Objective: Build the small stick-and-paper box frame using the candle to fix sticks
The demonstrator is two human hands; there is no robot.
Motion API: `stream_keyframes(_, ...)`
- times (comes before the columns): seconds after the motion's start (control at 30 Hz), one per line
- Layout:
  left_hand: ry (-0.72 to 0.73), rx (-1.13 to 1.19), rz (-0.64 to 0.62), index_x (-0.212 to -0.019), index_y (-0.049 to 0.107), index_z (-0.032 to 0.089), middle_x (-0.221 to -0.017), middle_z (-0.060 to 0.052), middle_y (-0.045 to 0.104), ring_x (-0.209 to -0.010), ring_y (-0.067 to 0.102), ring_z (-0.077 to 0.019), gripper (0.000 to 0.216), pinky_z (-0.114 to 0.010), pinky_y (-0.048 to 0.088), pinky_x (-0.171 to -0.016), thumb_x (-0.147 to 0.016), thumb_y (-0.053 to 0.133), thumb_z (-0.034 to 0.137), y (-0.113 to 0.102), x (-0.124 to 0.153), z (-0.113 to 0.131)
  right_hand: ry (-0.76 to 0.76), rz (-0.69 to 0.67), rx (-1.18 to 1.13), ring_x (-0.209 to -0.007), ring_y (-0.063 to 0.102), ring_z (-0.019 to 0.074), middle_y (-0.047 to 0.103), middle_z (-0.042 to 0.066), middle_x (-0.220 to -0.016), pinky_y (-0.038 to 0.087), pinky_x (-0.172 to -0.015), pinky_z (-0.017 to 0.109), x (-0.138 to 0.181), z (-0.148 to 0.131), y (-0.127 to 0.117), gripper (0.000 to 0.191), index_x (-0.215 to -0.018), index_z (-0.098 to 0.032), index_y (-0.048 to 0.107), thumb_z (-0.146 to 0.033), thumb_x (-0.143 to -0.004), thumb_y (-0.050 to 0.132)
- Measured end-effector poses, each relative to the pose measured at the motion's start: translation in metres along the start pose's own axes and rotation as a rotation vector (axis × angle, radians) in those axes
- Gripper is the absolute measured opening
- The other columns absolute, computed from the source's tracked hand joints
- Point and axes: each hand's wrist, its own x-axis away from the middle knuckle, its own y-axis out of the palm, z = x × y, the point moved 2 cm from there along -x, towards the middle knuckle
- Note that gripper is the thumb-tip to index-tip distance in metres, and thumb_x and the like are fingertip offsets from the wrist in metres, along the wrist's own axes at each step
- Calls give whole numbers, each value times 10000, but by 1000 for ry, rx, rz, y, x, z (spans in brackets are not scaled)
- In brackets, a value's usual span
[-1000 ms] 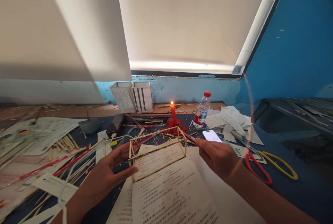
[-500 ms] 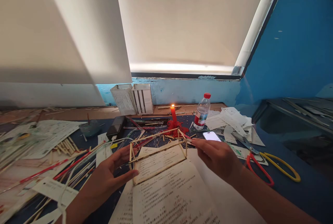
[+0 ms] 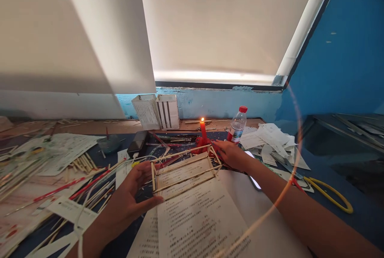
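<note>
A small box-shaped frame of thin wooden sticks (image 3: pixel 186 179) stands slightly tilted over printed sheets. My left hand (image 3: pixel 133 186) holds its left end, thumb at the near lower edge and fingers behind the upright. To the right of the frame's far corner, my right hand (image 3: pixel 229 155) reaches palm down beside the base of a lit red candle (image 3: pixel 203 129). Its fingers are bent and partly hidden, so whatever they hold does not show. Red wax (image 3: pixel 199 143) has pooled around the candle's foot. The printed paper (image 3: pixel 198 218) lies under the frame.
A water bottle (image 3: pixel 237 126) stands behind my right hand, with a phone (image 3: pixel 254 176) under that forearm. Scissors with yellow and red handles (image 3: pixel 333 198) lie at right. Loose sticks (image 3: pixel 82 164), a black box (image 3: pixel 138 145) and a white cable (image 3: pixel 87 200) lie at left.
My right hand has left the frame's right corner and moved away from me, to beside the candle's base. The frame has tipped a little, still in my left hand. The view has shifted slightly.
</note>
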Motion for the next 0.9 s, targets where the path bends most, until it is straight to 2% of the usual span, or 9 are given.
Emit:
stream_keyframes(0.1, 35, -43, -20, -1349, 362, 391, -1542, -85, 522, -1498, 473, -333, 770, -633, 308, -1286, -779, 878, 431, 1, 2, -1, 16, -52, -31, -1368, 608, 324, 722, 79, -1384, 524, -1062, 404, -6, 9, 3, 378, -1264, -285, 781, -196, -954, 585)
stream_keyframes(0.17, 30, -86, -13, -1348, 357, 397, -1563, -91, 490, -1503, 462, -357, 785, -660, 316, -1272, -768, 883, 445, 1, 4, -3, 59, -27, -54, -1355, 611, 334, 744, 110, -1333, 510, -1071, 427, -5, 11, -2, 357, -1240, -245, 791, -219, -981, 547)
stream_keyframes(0.23, 29, -131, 0, -1359, 357, 402, -1597, -90, 435, -1502, 455, -379, 805, -684, 332, -1253, -757, 888, 457, 2, 6, -4, 109, 13, -82, -1253, 670, 323, 778, 130, -1229, 534, -1018, 435, 0, 9, -10, 394, -1269, -203, 770, -278, -1045, 454)
stream_keyframes(0.3, 65, -181, 13, -1367, 364, 410, -1634, -80, 363, -1504, 446, -380, 786, -688, 355, -1238, -773, 877, 452, 4, 7, -3, 132, -1, -148, -1055, 733, 280, 799, 109, -1104, 576, -883, 392, 8, 0, -17, 443, -1305, -195, 741, -379, -1087, 403)
stream_keyframes(0.43, 209, -324, 38, -1376, 402, 415, -1656, -70, 294, -1547, 364, -371, 721, -663, 392, -1223, -811, 849, 436, 8, 10, 1, 147, -146, -514, -834, 695, 198, 773, 76, -1014, 531, -690, 299, 30, -22, -22, 473, -1365, -199, 685, -504, -1010, 616)
stream_keyframes(0.57, 276, -478, 28, -1440, 381, 483, -1665, -54, 285, -1583, 285, -394, 796, -670, 406, -1210, -800, 853, 472, 9, 16, 5, 241, -95, -614, -784, 658, 181, 757, 41, -905, 507, -697, 316, 45, -33, -19, 629, -1495, -211, 563, -436, -937, 746)
stream_keyframes(0.67, 194, -480, -1, -1567, 200, 542, -1730, -46, 208, -1602, 239, -421, 1074, -685, 353, -1238, -747, 892, 494, 9, 25, 1, 264, -97, -613, -780, 668, 191, 760, 41, -891, 518, -705, 340, 51, -35, -17, 611, -1485, -221, 577, -414, -932, 750)
stream_keyframes(0.73, 122, -377, -5, -1604, 114, 545, -1754, -41, 184, -1588, 286, -421, 1180, -682, 311, -1261, -729, 904, 490, 9, 32, -3, 268, -93, -602, -789, 685, 203, 774, 51, -913, 529, -708, 355, 53, -36, -17, 616, -1486, -226, 578, -411, -925, 755)
stream_keyframes(0.9, -35, -124, -4, -1641, 54, 473, -1657, -91, 420, -1539, 414, -356, 1129, -638, 274, -1293, -823, 832, 447, 14, 43, -5, 276, -105, -612, -824, 732, 229, 806, 58, -928, 563, -770, 393, 60, -37, -18, 646, -1508, -231, 551, -396, -918, 760)
